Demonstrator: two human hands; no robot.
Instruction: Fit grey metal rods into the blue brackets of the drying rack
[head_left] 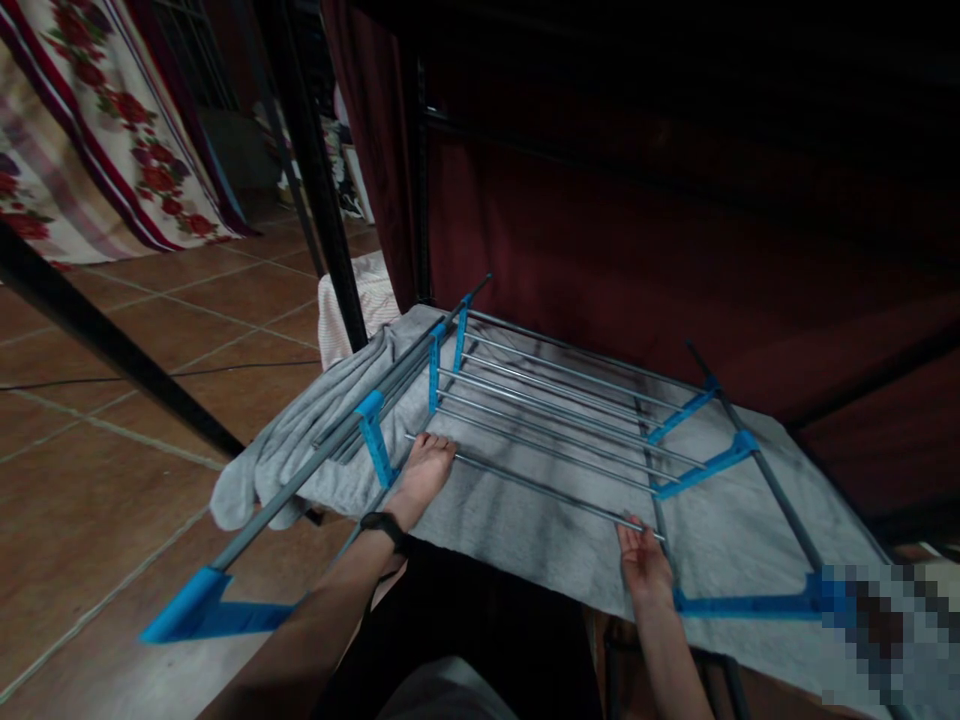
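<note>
Grey cloth underlies the rack. Left grip and right grip clasp a rod between its sides, seemingly positioning it; alignment calls for steadiness.

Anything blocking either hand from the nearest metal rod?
Nothing visible. The left hand holds the rod near its left end; the right hand touches it near the other end. The grey cloth lies below, not between.
</note>
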